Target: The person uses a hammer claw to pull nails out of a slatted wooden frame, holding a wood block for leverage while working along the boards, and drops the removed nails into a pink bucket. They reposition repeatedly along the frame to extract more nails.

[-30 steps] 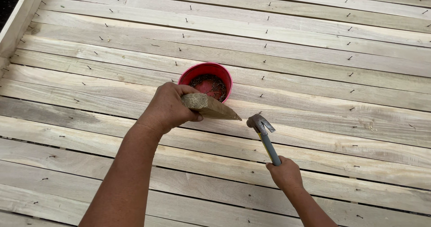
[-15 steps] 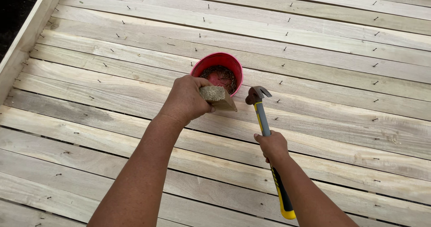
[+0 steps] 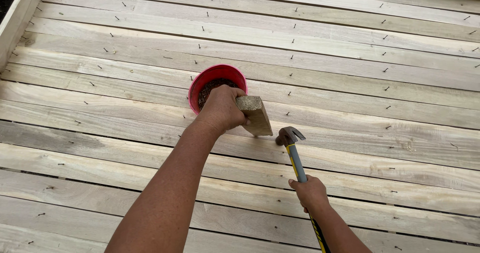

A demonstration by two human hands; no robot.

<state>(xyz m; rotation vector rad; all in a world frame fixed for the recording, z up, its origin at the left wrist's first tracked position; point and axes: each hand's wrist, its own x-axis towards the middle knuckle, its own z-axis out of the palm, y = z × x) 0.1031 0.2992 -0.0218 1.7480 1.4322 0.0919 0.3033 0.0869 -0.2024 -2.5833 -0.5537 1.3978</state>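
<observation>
Left hand (image 3: 220,109): clenched on wood block (image 3: 255,115), just in front of red bowl (image 3: 216,76), hiding bowl's near rim; contents dark, indistinct. Right hand (image 3: 310,192): wrapped round claw hammer (image 3: 295,155), right of bowl; handle end cut off. Plank deck (image 3: 350,83).

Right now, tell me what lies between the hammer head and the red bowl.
In the head view, the wood block held in the left hand sits between the hammer head and the red bowl, over the planks.
</observation>
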